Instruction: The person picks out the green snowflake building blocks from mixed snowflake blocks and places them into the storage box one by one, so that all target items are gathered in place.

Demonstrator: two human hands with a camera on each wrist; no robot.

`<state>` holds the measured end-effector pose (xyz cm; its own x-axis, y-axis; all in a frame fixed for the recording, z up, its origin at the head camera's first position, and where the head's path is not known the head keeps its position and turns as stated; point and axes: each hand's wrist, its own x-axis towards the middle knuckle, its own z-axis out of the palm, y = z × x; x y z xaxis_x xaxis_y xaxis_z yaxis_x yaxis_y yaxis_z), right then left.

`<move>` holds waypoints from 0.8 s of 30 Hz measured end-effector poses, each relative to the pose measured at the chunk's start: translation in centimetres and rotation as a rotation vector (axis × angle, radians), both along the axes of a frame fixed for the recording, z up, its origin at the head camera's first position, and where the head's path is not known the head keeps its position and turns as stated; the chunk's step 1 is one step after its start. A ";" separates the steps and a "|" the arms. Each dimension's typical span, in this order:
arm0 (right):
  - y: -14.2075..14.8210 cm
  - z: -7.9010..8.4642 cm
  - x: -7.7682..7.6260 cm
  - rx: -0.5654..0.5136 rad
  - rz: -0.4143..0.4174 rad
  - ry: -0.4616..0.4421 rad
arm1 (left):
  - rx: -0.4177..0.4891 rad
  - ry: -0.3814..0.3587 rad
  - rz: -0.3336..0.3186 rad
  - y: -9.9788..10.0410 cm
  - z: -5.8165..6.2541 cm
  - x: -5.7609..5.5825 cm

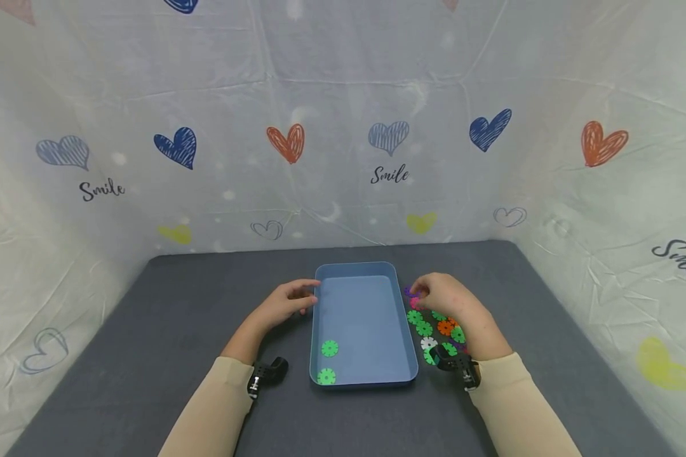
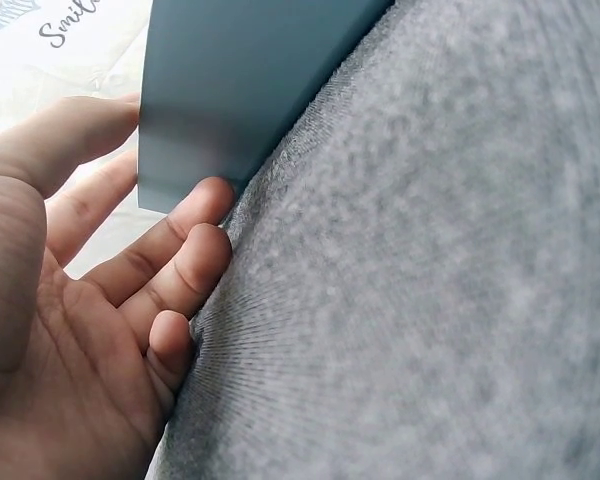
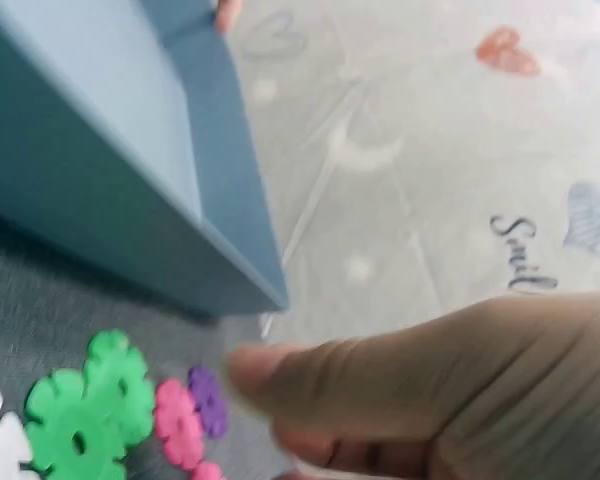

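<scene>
A blue rectangular tray [image 1: 357,317] lies on the table, with a green notched disc [image 1: 329,348] and another green disc [image 1: 326,376] at its near left. My left hand [image 1: 288,299] is at the tray's left side, its loosely bent fingers touching the outer wall [image 2: 230,90]. Right of the tray, my right hand [image 1: 448,295] hovers over a pink disc [image 1: 415,303] and a purple disc [image 3: 208,400]. In the right wrist view the thumb [image 3: 310,375] is blurred and stretched out; nothing shows between it and the fingers, though the fingertips are partly hidden.
Several loose green discs [image 1: 424,328], an orange disc [image 1: 445,327] and a white disc [image 1: 428,343] lie beside the tray's right wall, partly beneath the right wrist. Behind the dark grey table [image 1: 217,279] hangs a pale curtain [image 1: 331,63] printed with hearts.
</scene>
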<state>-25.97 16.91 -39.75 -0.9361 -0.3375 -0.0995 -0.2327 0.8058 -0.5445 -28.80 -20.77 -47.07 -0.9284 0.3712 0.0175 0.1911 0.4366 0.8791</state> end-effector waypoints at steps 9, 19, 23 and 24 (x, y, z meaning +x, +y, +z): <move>-0.3 -2.4 -0.6 0.062 -0.012 -0.113 | 0.004 0.006 -0.014 0.1 0.2 0.1; -0.8 -2.8 -0.5 0.042 -0.022 -0.090 | 0.010 0.009 -0.027 0.9 2.0 1.3; -1.0 -2.9 -0.7 0.100 -0.055 -0.055 | -0.001 0.015 -0.002 0.4 0.2 0.3; -1.0 -2.9 -0.7 0.119 -0.064 -0.044 | -0.003 0.015 0.001 0.4 0.1 0.2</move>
<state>-26.63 15.88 -42.67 -0.9490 -0.2610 -0.1767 -0.1571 0.8776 -0.4529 -28.60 -20.38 -46.97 -0.9285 0.3701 0.0308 0.2041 0.4394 0.8748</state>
